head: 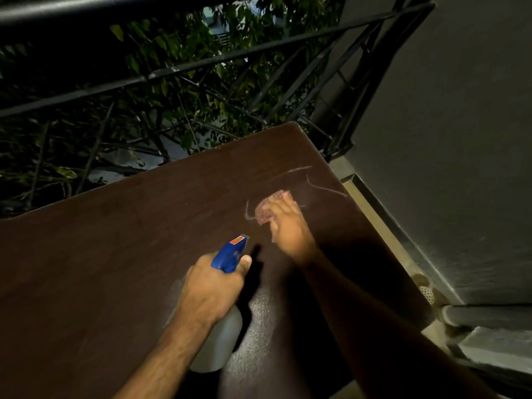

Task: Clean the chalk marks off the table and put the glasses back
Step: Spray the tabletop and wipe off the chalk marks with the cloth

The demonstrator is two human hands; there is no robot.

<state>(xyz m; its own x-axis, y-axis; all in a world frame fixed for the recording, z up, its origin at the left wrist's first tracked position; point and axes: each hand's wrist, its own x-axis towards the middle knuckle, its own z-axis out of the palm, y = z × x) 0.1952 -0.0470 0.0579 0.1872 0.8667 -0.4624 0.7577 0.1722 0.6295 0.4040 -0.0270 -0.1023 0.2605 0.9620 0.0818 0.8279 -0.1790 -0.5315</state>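
Note:
A dark brown table [121, 254] fills the lower view. Pale chalk marks [322, 187] run across its far right part. My right hand [288, 226] is blurred and holds a pinkish cloth [269, 208] down on the marks. My left hand [213, 286] grips a white spray bottle [218, 344] with a blue trigger head [230, 253], its nozzle pointing toward the cloth. A damp, speckled patch [259, 326] shines on the table near the bottle. No glasses are in view.
A black metal railing [201, 64] runs behind the table with leafy branches [178, 90] beyond it. A grey wall [446, 139] stands to the right, with a narrow ledge [383, 231] and a floor drain [427, 293] between wall and table.

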